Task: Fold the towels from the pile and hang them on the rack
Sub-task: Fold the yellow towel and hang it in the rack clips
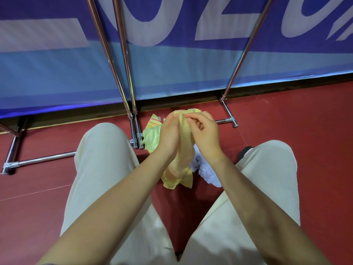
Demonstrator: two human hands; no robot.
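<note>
Both forearms reach out over my pale trousers [107,169] to my left hand [170,134] and right hand [204,134], fingers curled and pinching a yellow towel [183,161] above the pile [206,171] on the red floor [305,131], just before the rack [133,119].

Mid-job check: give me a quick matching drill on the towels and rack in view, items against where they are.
Items:
1. plain yellow towel
2. white ribbed towel
3. orange-striped yellow-green towel
4. chrome metal rack

Places:
A. on the red floor, under the right wrist
B. standing against the blue banner
C. gripped by both hands
D. on the floor by the rack's foot, left of the hands

Pairs: 1-C, 2-A, 3-D, 4-B
</note>
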